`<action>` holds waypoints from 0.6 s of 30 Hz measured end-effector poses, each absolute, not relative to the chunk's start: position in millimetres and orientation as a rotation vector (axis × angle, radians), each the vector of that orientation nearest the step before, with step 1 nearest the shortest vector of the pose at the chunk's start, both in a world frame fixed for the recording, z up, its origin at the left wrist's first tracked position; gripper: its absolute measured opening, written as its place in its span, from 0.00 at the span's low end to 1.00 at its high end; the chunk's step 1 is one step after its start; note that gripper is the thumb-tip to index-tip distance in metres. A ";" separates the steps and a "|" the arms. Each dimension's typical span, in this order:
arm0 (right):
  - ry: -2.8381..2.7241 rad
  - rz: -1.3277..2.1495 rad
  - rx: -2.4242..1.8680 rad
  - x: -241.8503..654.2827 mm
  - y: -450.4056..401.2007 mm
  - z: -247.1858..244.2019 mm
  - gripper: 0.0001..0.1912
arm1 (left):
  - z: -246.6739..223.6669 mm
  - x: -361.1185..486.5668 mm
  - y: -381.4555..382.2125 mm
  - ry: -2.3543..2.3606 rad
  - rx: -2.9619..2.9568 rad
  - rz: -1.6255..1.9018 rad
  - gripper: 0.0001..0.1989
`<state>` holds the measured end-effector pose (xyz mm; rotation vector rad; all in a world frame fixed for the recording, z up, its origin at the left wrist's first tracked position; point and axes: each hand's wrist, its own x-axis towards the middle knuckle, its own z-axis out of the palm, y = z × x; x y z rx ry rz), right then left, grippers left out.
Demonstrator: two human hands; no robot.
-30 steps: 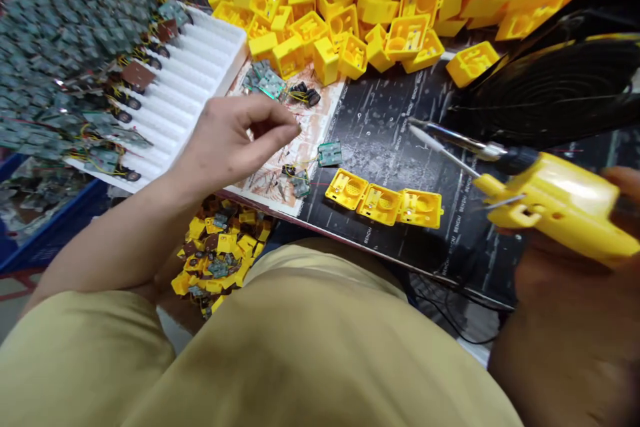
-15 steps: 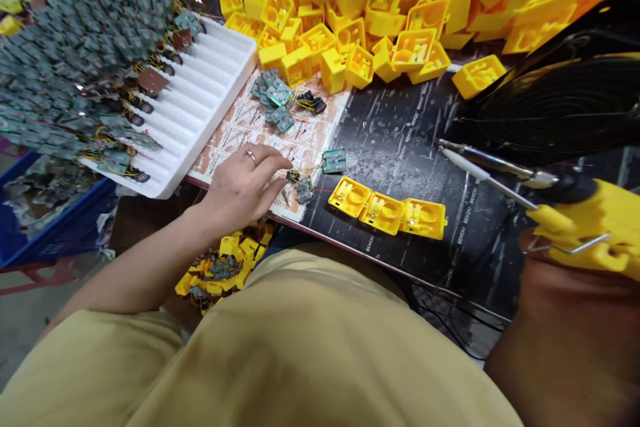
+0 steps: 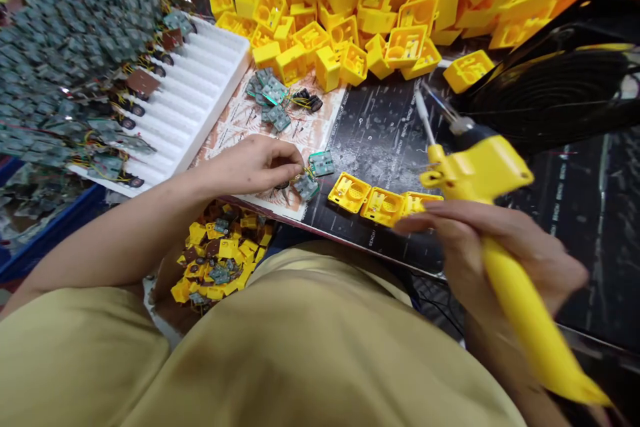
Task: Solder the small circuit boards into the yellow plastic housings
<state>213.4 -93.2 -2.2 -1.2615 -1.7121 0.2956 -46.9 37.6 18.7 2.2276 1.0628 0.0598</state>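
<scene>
Pinching a small green board [image 3: 304, 185] with wires at the near edge of the paper sheet [image 3: 240, 121], the left hand [image 3: 250, 163] holds something light and breakable — best gripped by its edges — while the right hand [image 3: 480, 240] wraps the yellow tool [image 3: 493, 213].

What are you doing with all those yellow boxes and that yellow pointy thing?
A person sits at a black work mat. The left hand pinches at a small circuit board with thin wires. The right hand grips a yellow soldering tool, tip pointing away. Three open yellow cases lie in a row between the hands, with a big pile behind.
</scene>
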 end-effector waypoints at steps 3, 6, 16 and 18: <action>-1.864 0.275 -1.147 188.4 -70.5 -6.5 0.13 | 13.2 -45.0 33.0 0.999 2.076 0.121 0.12; -1.972 0.310 -1.102 164.6 -47.3 -19.5 0.16 | 11.7 -43.7 26.6 0.944 2.060 0.165 0.12; -1.871 0.589 -1.237 149.1 -38.3 -32.4 0.21 | 0.2 -69.7 35.3 1.219 2.395 0.180 0.17; -1.854 0.617 -1.249 149.5 -38.2 -32.1 0.20 | -5.0 -72.5 34.3 1.334 2.517 0.092 0.17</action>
